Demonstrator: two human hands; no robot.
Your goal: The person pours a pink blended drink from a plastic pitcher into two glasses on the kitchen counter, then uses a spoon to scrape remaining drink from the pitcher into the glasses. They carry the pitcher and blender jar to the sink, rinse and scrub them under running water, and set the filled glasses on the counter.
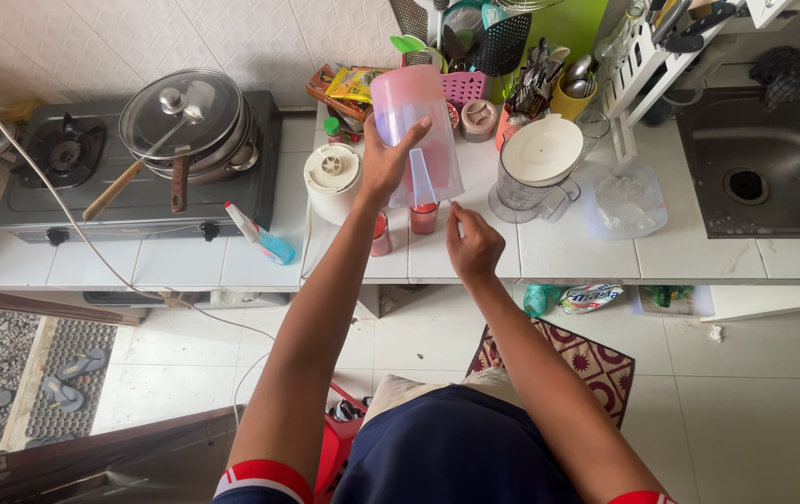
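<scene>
My left hand [384,163] grips a translucent pink plastic jug [414,131], tilted with its spout down over a small glass [423,217] holding red liquid. A second glass of red liquid [381,234] stands just left of it, partly hidden by my left forearm. My right hand [473,245] hovers just right of the glass under the spout, fingers loosely curled and holding nothing. Both glasses stand on the white tiled counter [549,252].
A white blender base [333,180] stands left of the jug and a lidded blender jar [535,168] right. A gas stove [139,168] with lidded pans is far left, a clear tub [626,201] and steel sink [764,159] right. Utensil holders line the wall.
</scene>
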